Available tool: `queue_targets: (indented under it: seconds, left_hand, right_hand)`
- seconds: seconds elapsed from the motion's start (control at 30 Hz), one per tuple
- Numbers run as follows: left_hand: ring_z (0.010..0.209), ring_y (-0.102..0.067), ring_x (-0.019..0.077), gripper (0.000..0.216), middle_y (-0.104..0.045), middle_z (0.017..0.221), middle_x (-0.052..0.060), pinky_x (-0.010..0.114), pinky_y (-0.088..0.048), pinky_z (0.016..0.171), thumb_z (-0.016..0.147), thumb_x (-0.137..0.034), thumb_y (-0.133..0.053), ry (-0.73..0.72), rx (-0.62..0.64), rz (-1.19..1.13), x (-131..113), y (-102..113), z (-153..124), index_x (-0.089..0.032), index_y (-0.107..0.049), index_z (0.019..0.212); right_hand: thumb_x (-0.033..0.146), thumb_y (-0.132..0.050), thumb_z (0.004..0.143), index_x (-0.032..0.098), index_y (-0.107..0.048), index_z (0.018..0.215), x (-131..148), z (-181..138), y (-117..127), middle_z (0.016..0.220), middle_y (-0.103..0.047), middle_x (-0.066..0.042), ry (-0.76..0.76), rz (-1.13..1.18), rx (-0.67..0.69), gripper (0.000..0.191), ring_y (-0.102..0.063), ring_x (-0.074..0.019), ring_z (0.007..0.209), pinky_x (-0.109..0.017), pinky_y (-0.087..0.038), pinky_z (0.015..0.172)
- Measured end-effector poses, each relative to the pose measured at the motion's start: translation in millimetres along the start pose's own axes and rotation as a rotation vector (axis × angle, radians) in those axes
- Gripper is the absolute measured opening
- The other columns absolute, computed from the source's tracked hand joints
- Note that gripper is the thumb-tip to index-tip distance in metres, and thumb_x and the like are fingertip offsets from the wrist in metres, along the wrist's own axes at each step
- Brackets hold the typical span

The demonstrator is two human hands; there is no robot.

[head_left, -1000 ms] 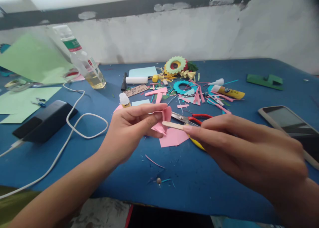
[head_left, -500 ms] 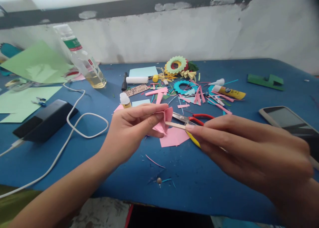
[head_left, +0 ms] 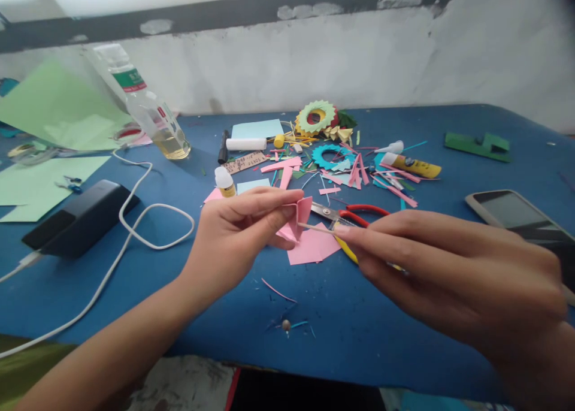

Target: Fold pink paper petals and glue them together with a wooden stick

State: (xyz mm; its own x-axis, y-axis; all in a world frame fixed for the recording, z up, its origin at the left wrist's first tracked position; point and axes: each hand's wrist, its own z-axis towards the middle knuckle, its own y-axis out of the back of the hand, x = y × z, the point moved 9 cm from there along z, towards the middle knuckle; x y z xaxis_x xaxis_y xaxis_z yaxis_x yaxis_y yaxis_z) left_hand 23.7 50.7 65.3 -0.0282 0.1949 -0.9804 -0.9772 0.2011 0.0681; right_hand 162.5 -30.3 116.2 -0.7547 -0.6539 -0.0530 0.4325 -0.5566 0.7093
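Note:
My left hand pinches a small folded pink paper piece above the blue table. My right hand is closed on a thin wooden stick, whose tip touches the pink paper piece. Under them lies a flat pink paper square. Red-and-yellow-handled scissors lie just behind the stick.
Paper scraps, a teal ring, a green-yellow paper flower and glue tubes litter the table's middle. A bottle, green sheets, a black power bank with white cable sit left. A phone lies right.
The stick has turned edge-on and its tip has shifted slightly toward the pink paper piece. The green sheet at the far left has fluttered. Both hands stay nearly in place.

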Motion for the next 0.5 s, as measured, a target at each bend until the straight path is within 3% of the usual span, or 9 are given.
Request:
queue_targets:
  seconds: [0.37, 0.5]
  left_hand:
    - [0.066, -0.064, 0.0099, 0.017, -0.070, 0.085, 0.000, 0.015, -0.058, 0.051, 0.077, -0.017, -0.065, -0.029, 0.023, 0.053, -3.6, -3.1, -0.5, -0.026, -0.074, 0.087]
    - [0.073, -0.066, 0.0122, 0.017, -0.070, 0.085, 0.001, 0.015, -0.058, 0.053, 0.076, -0.018, -0.065, -0.039, 0.002, 0.078, -4.7, -1.4, -1.0, -0.025, -0.074, 0.089]
  right_hand:
    - [0.020, -0.052, 0.089, 0.022, -0.062, 0.106, -3.0, 1.1, -5.5, 0.062, -0.063, 0.003, -0.042, -0.120, 0.013, 0.021, -0.056, -0.0092, 0.052, -0.024, -0.036, 0.043]
    - [0.019, -0.055, 0.086, 0.023, -0.064, 0.098, -1.9, 1.7, -5.2, 0.058, -0.062, 0.005, -0.027, -0.035, 0.033, 0.016, -0.055, -0.0095, 0.049, -0.025, -0.036, 0.044]
